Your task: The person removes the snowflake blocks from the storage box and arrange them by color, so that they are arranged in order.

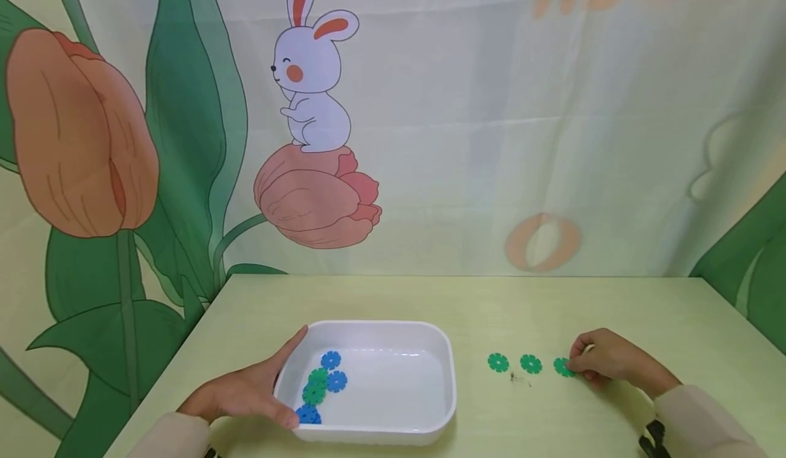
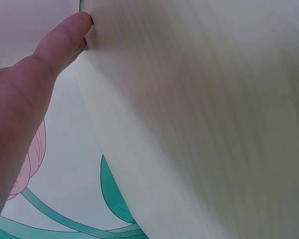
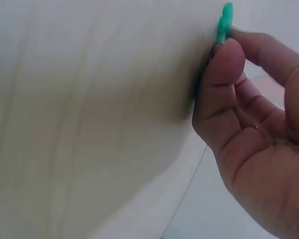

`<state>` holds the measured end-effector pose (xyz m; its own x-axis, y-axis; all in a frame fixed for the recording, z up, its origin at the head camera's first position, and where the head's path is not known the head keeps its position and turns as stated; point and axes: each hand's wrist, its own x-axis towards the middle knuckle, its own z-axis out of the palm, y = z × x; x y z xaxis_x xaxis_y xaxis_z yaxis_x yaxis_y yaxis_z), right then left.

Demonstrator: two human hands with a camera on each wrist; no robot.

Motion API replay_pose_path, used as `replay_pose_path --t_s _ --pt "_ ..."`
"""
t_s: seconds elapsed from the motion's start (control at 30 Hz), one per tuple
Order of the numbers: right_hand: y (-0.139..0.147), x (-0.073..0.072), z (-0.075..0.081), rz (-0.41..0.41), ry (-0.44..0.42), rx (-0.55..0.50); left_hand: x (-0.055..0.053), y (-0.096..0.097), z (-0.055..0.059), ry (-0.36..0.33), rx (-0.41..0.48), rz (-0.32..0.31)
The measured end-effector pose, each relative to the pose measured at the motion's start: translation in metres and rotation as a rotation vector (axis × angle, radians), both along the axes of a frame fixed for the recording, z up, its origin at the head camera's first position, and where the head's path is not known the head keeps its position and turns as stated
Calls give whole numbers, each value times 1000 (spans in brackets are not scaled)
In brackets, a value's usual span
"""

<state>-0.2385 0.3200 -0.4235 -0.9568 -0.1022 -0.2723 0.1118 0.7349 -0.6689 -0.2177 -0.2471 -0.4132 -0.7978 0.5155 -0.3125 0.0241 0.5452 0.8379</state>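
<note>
My left hand [image 1: 250, 388] holds the left end of a white plastic tray [image 1: 453, 390], its thumb on the near left corner and its fingers stretched to the far left corner. Several blue and green snowflake discs [image 1: 314, 394] lie in the tray's left part. On the right, my right hand [image 1: 604, 357] pinches a green snowflake disc [image 1: 561, 366] between thumb and fingers at the tabletop. The right wrist view shows this green disc [image 3: 225, 22] edge-on at the fingertips. Two more green discs, a middle one [image 1: 531, 364] and a left one [image 1: 498, 362], lie in a row with it.
A pale yellow-green table [image 1: 491, 308] bears everything. Small dark marks [image 1: 514, 377] show just below the row of discs. Behind the table hangs a cloth backdrop [image 1: 442, 137] printed with a rabbit and tulips.
</note>
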Motion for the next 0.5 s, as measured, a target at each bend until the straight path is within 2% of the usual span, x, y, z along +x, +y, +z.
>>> replay_pose_path --t_s 0.17,0.3,0.5 --pt "-1 0 -1 -5 4 -3 -1 -2 0 1 11 -9" --pt "0 -1 4 -5 -7 -13 -1 -2 1 -1 12 -9" --pt "-2 -4 20 46 -13 -122 0 -1 0 5 0 1"
